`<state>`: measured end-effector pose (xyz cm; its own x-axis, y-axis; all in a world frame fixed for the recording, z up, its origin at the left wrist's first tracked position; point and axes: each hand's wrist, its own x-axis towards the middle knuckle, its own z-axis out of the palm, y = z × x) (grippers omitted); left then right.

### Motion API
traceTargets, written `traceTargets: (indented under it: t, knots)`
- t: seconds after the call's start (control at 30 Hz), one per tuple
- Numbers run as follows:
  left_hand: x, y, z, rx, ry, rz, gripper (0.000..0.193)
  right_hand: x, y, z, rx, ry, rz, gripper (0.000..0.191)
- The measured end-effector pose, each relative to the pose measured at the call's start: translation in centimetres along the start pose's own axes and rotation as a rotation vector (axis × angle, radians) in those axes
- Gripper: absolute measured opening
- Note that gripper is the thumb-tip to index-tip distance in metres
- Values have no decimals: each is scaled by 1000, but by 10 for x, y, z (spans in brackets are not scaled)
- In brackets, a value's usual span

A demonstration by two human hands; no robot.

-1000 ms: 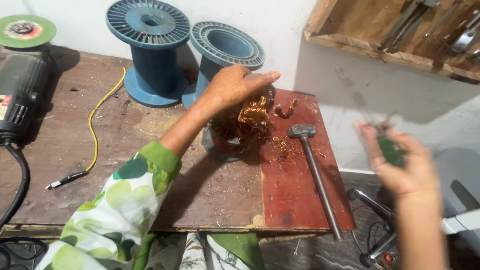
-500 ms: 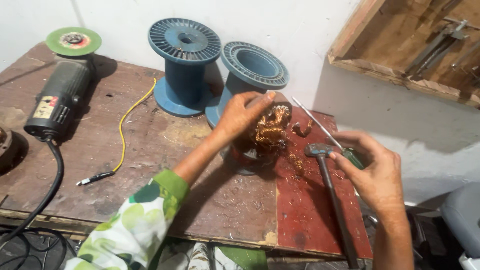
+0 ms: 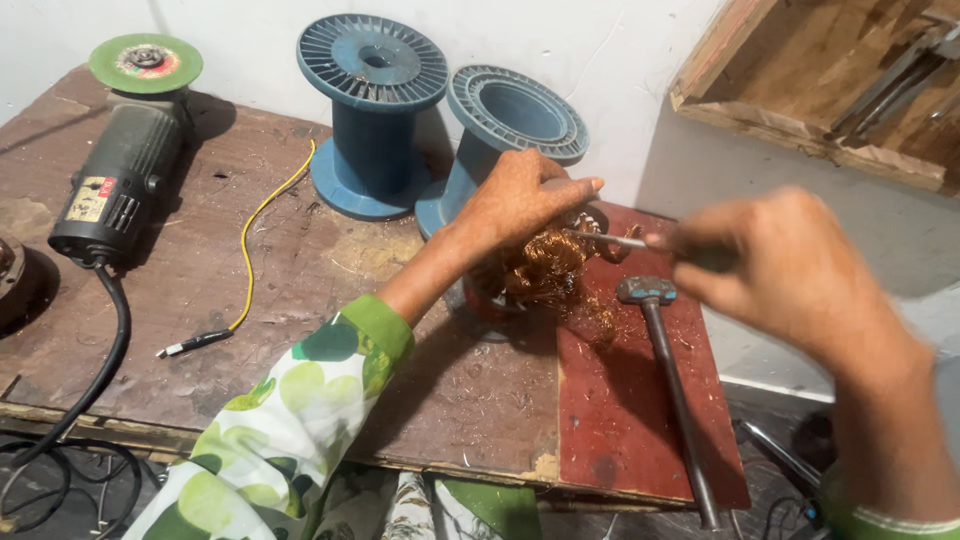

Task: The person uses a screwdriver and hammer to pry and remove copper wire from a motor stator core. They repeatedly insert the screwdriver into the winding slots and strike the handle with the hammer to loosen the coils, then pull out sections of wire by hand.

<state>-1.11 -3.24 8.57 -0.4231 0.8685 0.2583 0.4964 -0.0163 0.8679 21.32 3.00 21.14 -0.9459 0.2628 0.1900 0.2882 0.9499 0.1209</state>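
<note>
Copper winding [image 3: 540, 270] on workbench [image 3: 300, 300], far right part, at the seam with the red board [image 3: 640, 400] — both hands on it.

Left hand [image 3: 520, 200] is cupped over the top of the winding, fingers curled down and pressing on it. Right hand [image 3: 780, 265], blurred, is closed in a pinch around a thin metal rod [image 3: 610, 240] whose tip points into the coil. Judgement: the tangled wire looks springy and easily kinked, with loose strands that snag, while the core under it is probably heavy and stiff — better held by the body than by the strands. Hammer [image 3: 670, 390] lies untouched on the red board; angle grinder [image 3: 115, 190] sits at the far left corner, two blue spools [image 3: 375, 110] along the back edge.
</note>
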Motion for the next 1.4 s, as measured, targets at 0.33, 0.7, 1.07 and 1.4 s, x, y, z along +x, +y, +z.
traceTargets:
  t: [0.33,0.7,1.07,1.4]
  knots:
    - [-18,2,5,39,-41,88,43,58,-23,17,127,-311,-56,33]
    - [-27,14,14,85,76,259,46,-21,-63,63,42,168,394,41]
    - [-30,4,10,20,110,463,40,-30,-89,83,146,358,443,29]
    - [-23,-5,12,-93,83,289,40,-21,-45,18,172,434,404,30]
